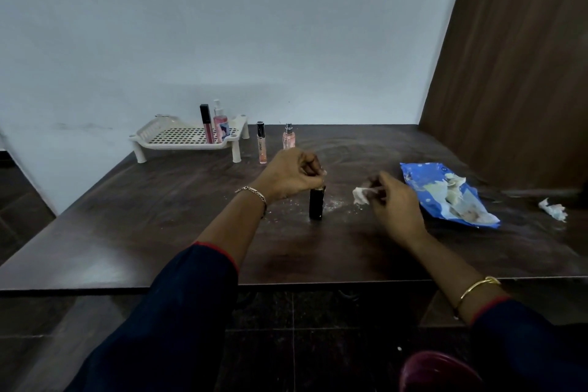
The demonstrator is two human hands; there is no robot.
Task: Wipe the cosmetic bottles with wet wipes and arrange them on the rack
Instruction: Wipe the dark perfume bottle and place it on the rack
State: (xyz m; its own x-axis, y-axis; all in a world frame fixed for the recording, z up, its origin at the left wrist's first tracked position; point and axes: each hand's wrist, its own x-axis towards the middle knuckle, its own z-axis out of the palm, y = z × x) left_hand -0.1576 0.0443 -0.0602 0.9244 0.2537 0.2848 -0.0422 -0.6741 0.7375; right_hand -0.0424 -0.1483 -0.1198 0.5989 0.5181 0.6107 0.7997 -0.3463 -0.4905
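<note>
A black bottle [317, 204] stands upright on the dark table [159, 232]. My left hand [291, 173] grips its top with closed fingers. To the right, my right hand [393, 197] pinches a crumpled white wet wipe [361, 195] just above the table. The white rack [187, 138] stands at the back left with a dark lip gloss tube [206, 122] and a pink pump bottle [220, 122] on it. A slim clear tube [262, 142] and a small pink spray bottle [289, 137] stand on the table right of the rack.
An opened blue wipes packet [445, 196] lies at the right, with a used crumpled wipe [553, 209] farther right. White crumbs speckle the table around the black bottle. A wooden panel [509, 73] rises at the back right. A red stool [439, 372] shows below the table edge.
</note>
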